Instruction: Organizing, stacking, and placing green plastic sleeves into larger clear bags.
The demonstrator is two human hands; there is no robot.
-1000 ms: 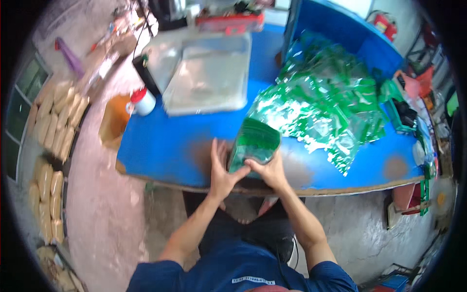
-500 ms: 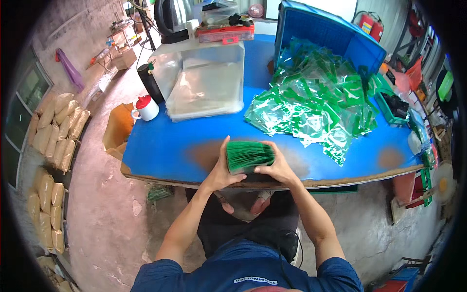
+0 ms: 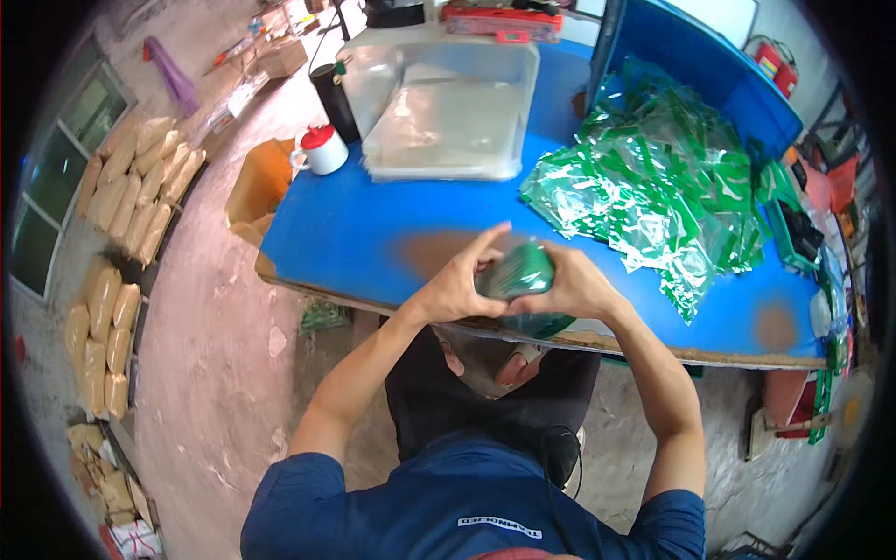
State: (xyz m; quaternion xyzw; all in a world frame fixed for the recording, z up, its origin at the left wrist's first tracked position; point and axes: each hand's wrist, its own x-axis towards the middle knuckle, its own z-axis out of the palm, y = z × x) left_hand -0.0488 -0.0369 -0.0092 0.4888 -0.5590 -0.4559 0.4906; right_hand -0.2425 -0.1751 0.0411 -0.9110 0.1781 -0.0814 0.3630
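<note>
Green packets (image 3: 519, 273), gathered into a small bundle, sit squeezed between both hands at the near edge of the blue table (image 3: 355, 233). The left hand (image 3: 457, 285) and right hand (image 3: 571, 287) have their fingers curled and pressed around the bundle, so the step looks like squaring it up; any next move calls for a steady grip. A heap of green packets (image 3: 653, 201), a clear plastic tub (image 3: 448, 98) and a white jar with a red lid (image 3: 322, 149) share the table. Tan sacks (image 3: 140, 187) lie on the concrete floor.
</note>
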